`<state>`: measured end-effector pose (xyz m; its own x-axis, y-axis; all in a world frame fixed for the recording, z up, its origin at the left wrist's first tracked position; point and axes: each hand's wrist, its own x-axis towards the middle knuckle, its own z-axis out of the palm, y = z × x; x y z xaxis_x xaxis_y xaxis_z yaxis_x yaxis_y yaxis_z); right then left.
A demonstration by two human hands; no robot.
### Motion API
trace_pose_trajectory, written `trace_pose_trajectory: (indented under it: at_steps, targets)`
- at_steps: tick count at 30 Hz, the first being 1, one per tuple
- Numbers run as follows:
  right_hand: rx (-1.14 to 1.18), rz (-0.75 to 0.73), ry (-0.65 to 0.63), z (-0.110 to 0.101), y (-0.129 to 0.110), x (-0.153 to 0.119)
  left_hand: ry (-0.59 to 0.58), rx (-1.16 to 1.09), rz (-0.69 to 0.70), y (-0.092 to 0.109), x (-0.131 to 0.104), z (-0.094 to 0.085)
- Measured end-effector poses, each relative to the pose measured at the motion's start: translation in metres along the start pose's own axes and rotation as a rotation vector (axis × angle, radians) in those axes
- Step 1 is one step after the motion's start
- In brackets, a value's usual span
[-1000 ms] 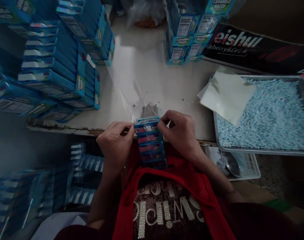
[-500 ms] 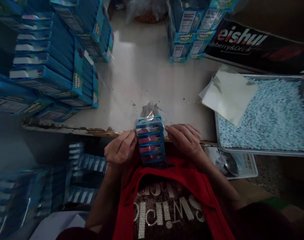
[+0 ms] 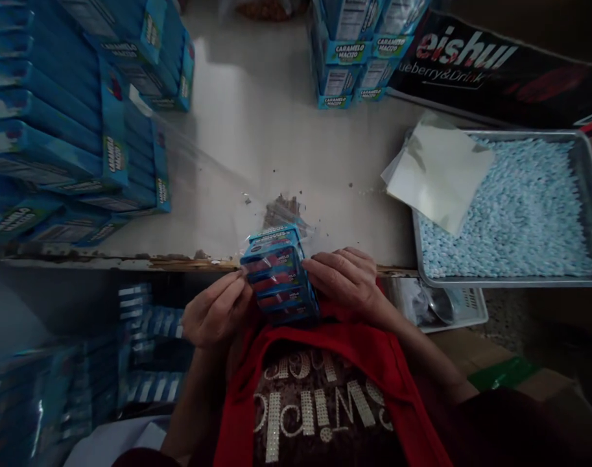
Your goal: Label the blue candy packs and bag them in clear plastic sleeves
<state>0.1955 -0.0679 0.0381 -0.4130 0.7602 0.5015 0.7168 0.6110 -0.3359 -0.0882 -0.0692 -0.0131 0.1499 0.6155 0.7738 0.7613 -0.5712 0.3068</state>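
Note:
A display pack of blue candy boxes (image 3: pixel 281 285) leans against the table's front edge, tilted, with its lower end by the red apron. Shiny clear plastic wrap (image 3: pixel 249 250) covers it and sticks out at its top left. My left hand (image 3: pixel 218 308) is closed in a pinch on the wrap at the pack's left side. On the other side, my right hand (image 3: pixel 347 279) has its fingers together against the pack's upper right edge. Whether its fingertips also hold some wrap is hard to see.
Wrapped packs of blue boxes (image 3: pixel 47 123) are stacked at the left, others (image 3: pixel 349 58) at the back. To the right, a metal tray (image 3: pixel 419 253) holds pale blue candies, with paper sheets (image 3: pixel 439 172) on top. Behind it stands a black carton (image 3: pixel 461 71).
The pack has tilted and shifted left, its top now turned leftward. My left hand has moved left and a little down with the wrap; my right hand has followed and presses the pack's side.

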Motion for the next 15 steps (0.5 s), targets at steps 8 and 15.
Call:
trace_pose_trajectory:
  at_steps: [8,15]
  targets:
    - [0.357,0.29,0.022,0.013,0.017,-0.019,-0.26,-0.418,-0.387,-0.014,0.005,-0.01]
    - [1.088,0.722,-0.179,0.059,0.059,0.019,-0.483,-1.087,-1.139,-0.028,0.033,0.043]
